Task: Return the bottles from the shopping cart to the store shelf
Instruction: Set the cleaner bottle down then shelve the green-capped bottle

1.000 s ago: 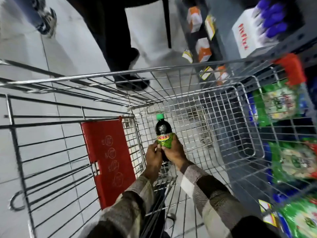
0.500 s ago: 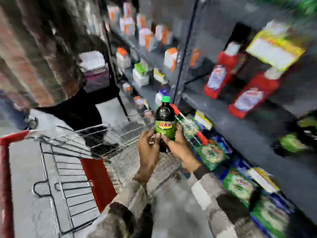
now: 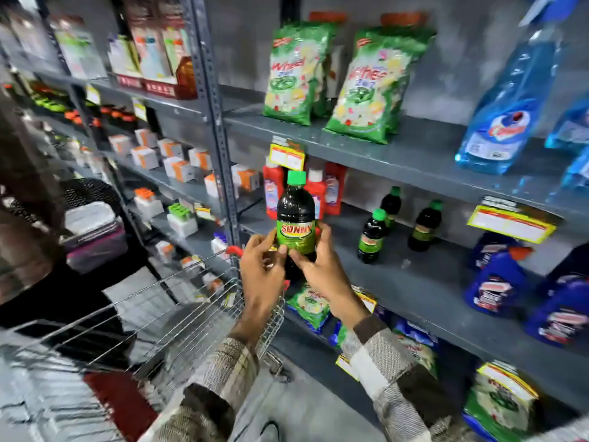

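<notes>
bottle (image 3: 296, 218): dark one, green cap, green "SUNNY" label, upright, up in the air in front of the grey shelf (image 3: 424, 282), not on it yet
bottle vs hands: pinched between both, left side and right side of the label, lower body of the bottle tucked down between the palms
left hand (image 3: 261, 275): fingers curled onto the left edge of the label, thumb tip pressed near the label's bottom edge, so gripping the bottle
right hand (image 3: 325, 269): wrapped round the right side, fingertips up by the label's top corner, thumb low beside the left thumb, also gripping
arms: both reaching up and forward from the bottom of the view, checked sleeves (image 3: 392, 371) pushed to the wrists, right forearm angled in from the right
shelf neighbours: three matching bottles (image 3: 371, 237) standing further right on the same shelf, red bottles (image 3: 331, 193) just behind the held one
cart (image 3: 197, 317): wire basket low left, under the left forearm
</notes>
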`<state>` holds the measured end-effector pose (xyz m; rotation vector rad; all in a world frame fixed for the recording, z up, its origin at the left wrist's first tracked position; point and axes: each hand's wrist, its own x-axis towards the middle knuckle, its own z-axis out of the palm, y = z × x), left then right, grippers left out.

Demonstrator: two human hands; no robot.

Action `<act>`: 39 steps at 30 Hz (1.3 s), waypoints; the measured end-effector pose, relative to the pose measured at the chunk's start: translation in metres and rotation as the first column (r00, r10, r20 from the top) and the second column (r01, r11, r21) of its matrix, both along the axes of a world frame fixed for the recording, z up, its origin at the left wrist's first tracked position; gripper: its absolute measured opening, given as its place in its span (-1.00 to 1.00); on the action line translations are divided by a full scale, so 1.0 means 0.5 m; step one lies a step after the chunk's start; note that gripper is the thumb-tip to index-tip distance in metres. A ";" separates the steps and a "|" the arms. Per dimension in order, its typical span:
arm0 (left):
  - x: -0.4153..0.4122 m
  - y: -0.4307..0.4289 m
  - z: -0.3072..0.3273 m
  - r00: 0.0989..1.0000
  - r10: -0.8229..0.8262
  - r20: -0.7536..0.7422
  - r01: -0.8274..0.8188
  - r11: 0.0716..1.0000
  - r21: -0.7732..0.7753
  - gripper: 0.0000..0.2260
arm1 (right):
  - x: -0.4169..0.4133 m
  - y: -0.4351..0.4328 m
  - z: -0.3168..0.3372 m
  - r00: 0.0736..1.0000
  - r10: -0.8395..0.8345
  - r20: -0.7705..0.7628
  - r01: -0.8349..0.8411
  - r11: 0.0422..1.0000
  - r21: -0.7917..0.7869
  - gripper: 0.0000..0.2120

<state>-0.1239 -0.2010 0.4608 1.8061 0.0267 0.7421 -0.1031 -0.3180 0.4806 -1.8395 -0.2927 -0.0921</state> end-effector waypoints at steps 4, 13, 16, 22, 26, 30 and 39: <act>0.044 -0.091 -0.029 0.988 -0.139 -0.071 0.146 0.984 0.101 -0.68 | 0.015 -0.102 -0.049 0.988 -0.134 -0.074 0.136 0.991 0.014 -0.43; 0.256 -0.352 -0.209 0.849 -0.414 -0.328 0.476 0.868 0.139 -0.70 | 0.146 -0.351 -0.249 0.860 -0.465 -0.210 0.443 0.885 -0.147 -0.32; 0.323 -0.426 -0.251 0.840 -0.434 -0.325 0.495 0.859 0.132 -0.64 | 0.205 -0.406 -0.292 0.793 -0.565 -0.228 0.534 0.825 -0.186 -0.34; 0.420 -0.488 -0.317 0.782 -0.505 -0.364 0.568 0.818 0.086 -0.58 | 0.313 -0.457 -0.366 0.708 -0.671 -0.220 0.617 0.739 -0.270 -0.32; 0.479 -0.495 -0.394 0.781 -0.486 -0.392 0.559 0.824 0.092 -0.57 | 0.357 -0.461 -0.394 0.681 -0.700 -0.215 0.647 0.713 -0.271 -0.40; 0.482 -0.499 -0.354 0.785 -0.508 -0.356 0.577 0.809 0.117 -0.60 | 0.370 -0.460 -0.376 0.678 -0.710 -0.192 0.681 0.704 -0.201 -0.43; 0.424 -0.419 -0.369 0.877 -0.406 -0.257 0.466 0.851 0.244 -0.74 | 0.378 -0.436 -0.406 0.665 -0.724 -0.183 0.734 0.678 -0.019 -0.18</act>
